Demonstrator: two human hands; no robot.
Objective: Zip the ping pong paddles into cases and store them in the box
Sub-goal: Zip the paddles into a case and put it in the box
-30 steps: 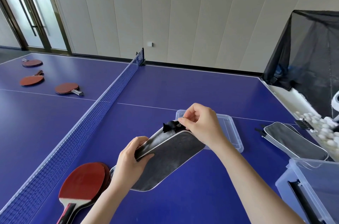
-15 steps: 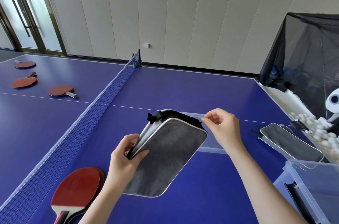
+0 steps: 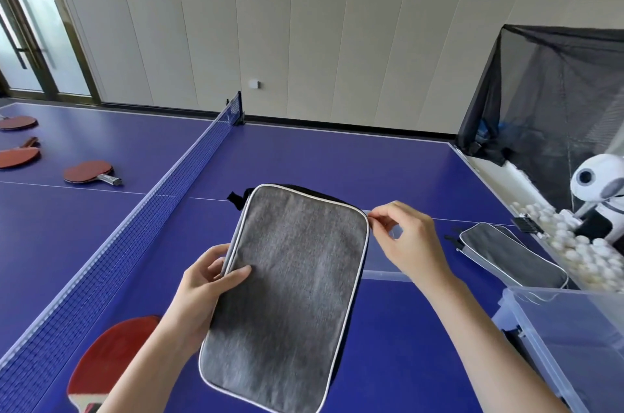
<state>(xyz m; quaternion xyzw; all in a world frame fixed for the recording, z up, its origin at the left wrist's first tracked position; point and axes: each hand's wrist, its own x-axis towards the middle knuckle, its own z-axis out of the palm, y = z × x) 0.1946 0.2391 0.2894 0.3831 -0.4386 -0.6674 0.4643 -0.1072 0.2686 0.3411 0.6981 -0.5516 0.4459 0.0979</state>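
Note:
I hold a grey paddle case [image 3: 290, 291] with white piping upright above the blue table [image 3: 337, 162]. My left hand [image 3: 206, 287] grips its left edge, thumb on the front face. My right hand [image 3: 405, 240] pinches the zipper pull at the case's top right corner. A red paddle [image 3: 111, 362] lies on the table at the lower left, under my left forearm. A second grey case [image 3: 510, 253] lies flat at the right. The clear storage box [image 3: 574, 345] stands at the lower right corner.
The net [image 3: 135, 226] runs diagonally across the table. Three red paddles [image 3: 89, 172] lie beyond it at the far left. A clear lid [image 3: 385, 264] lies behind the held case. A ball robot [image 3: 597, 183] with black catch netting and several white balls [image 3: 580, 253] stands at the right.
The case has tilted up from slanted to nearly upright facing me. My right hand has drawn the zipper pull from the top middle around to the top right corner.

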